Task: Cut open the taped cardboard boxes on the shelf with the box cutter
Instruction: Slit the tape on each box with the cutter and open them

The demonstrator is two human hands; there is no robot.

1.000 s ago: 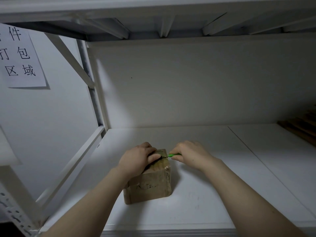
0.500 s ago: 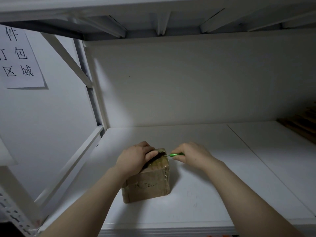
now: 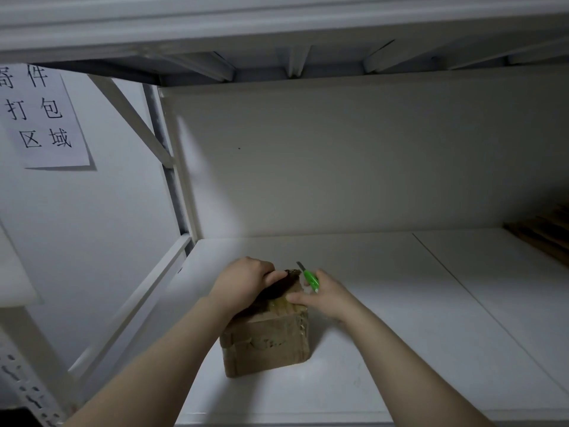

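The cardboard box (image 3: 268, 343) stands near-left on the shelf (image 3: 400, 334). Your left hand (image 3: 243, 282) curls over its left top flap. Your right hand (image 3: 326, 295) pinches the box cutter (image 3: 309, 278) just right of the near-to-far seam, blade tilted far-left.

2 bare forearms reach in from the bottom edge and converge toward the middle. The left hand (image 3: 246, 280) is palm-down, knuckles up, with its fingers curled over the top left edge of the cardboard box (image 3: 268, 343), gripping it. The right hand (image 3: 328, 295) holds the box cutter (image 3: 310, 278) with the blade end pointing up and away, clear of the box, and 1 straight finger lies on the top right edge.
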